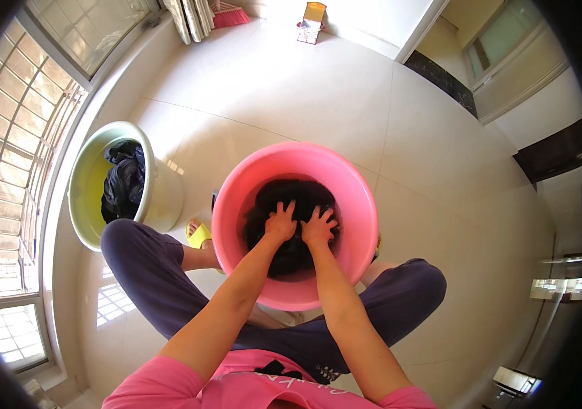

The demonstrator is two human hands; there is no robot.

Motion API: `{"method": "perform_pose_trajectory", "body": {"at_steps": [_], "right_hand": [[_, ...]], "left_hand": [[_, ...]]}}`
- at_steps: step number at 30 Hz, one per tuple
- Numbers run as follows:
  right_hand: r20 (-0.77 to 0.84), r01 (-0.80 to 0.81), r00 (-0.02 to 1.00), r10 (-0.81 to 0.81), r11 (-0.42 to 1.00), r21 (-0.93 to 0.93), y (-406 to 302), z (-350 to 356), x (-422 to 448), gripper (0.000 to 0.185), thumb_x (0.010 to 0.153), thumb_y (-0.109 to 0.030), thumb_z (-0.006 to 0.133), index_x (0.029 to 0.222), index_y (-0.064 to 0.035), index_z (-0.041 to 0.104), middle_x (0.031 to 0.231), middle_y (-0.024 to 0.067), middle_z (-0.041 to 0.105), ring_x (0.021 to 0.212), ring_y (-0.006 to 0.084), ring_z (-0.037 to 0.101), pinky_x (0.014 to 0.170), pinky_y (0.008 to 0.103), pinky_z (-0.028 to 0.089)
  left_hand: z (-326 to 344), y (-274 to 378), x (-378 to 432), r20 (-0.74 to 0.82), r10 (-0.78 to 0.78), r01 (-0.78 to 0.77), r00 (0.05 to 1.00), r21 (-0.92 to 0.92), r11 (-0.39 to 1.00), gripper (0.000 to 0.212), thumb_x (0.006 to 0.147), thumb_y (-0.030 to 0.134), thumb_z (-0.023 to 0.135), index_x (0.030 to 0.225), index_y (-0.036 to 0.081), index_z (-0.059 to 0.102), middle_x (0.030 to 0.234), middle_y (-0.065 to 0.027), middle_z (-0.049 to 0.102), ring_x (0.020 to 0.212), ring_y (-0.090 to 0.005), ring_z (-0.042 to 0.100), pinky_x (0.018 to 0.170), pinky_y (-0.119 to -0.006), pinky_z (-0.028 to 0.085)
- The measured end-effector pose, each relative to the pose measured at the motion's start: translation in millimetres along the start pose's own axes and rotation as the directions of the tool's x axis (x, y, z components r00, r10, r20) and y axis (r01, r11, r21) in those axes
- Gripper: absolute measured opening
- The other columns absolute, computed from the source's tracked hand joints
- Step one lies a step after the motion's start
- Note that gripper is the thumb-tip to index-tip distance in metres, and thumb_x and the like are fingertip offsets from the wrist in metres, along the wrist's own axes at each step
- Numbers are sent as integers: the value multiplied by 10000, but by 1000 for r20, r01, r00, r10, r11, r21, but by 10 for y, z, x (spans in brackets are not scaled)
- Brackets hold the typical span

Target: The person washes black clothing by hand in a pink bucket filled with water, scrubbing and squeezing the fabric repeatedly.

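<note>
Between my knees stands a round pink plastic tub (357, 204). Dark wet cloth (296, 191) lies in it, with some water around its edge. My left hand (281, 223) presses on the cloth left of the middle, fingers spread. Close beside it, my right hand (319, 226) rests on the same cloth, its fingers also apart. Neither hand shows a grip on the fabric, and the fingertips are partly lost against the dark cloth.
To the left, a pale green bucket (163, 199) holds dark clothes (125, 176). Tiled floor (423, 204) surrounds the tub. A barred window (10, 153) runs along the left. Farther off are a red broom (230, 18) and a small box (312, 23) by the wall.
</note>
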State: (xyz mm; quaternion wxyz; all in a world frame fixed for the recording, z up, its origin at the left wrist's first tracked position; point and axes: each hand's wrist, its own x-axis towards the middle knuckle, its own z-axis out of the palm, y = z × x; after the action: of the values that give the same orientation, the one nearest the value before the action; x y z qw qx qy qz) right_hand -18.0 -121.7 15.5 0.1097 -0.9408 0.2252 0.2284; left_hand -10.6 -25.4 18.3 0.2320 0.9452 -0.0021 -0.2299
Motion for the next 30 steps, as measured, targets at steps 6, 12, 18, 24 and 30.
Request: {"method": "perform_pose_trajectory", "body": {"at_steps": [6, 12, 18, 24, 30], "right_hand": [[91, -82, 993, 77, 996, 43, 22, 261, 194, 649, 704, -317, 561, 1243, -91, 280, 1320, 156, 87, 1168, 424, 147, 855, 549, 284], [194, -87, 979, 63, 989, 118, 132, -395, 366, 494, 624, -267, 630, 1049, -38, 521, 1113, 198, 461, 1026, 318, 454, 837, 386, 388], [-285, 344, 922, -264, 895, 285, 40, -928, 4, 257, 574, -93, 619, 789, 14, 527, 858, 188, 536, 819, 339, 519, 709, 379, 418], [-592, 840, 541, -597, 413, 352, -246, -1040, -666, 211, 560, -47, 554, 744, -5, 459, 857, 159, 482, 809, 334, 471, 710, 380, 400], [-619, 882, 413, -668, 461, 92, -521, -770, -1046, 281, 646, -265, 631, 792, -62, 504, 873, 125, 465, 782, 307, 473, 610, 399, 414]], "left_hand": [[142, -104, 155, 137, 63, -70, 989, 52, 996, 523, 738, 216, 487, 1224, 157, 303, 1215, -176, 318, 973, -362, 463, 795, -404, 411], [-131, -200, 433, 320, 279, -298, 905, 9, 955, 328, 791, 244, 416, 1079, 103, 484, 1024, -182, 507, 950, -338, 485, 803, -409, 401], [-553, -201, 274, 126, 64, 80, 990, -874, 480, 391, 780, 448, 445, 872, 92, 580, 813, -78, 594, 743, -215, 565, 704, -326, 450], [-786, 126, -127, 273, 190, 330, 943, -839, -434, 497, 727, 580, 436, 796, 107, 570, 756, -41, 588, 695, -165, 565, 645, -308, 472], [-429, -235, 33, -156, 843, 613, 516, -620, -490, 451, 770, 514, 416, 740, 88, 559, 698, -75, 569, 617, -185, 548, 564, -305, 463]]}}
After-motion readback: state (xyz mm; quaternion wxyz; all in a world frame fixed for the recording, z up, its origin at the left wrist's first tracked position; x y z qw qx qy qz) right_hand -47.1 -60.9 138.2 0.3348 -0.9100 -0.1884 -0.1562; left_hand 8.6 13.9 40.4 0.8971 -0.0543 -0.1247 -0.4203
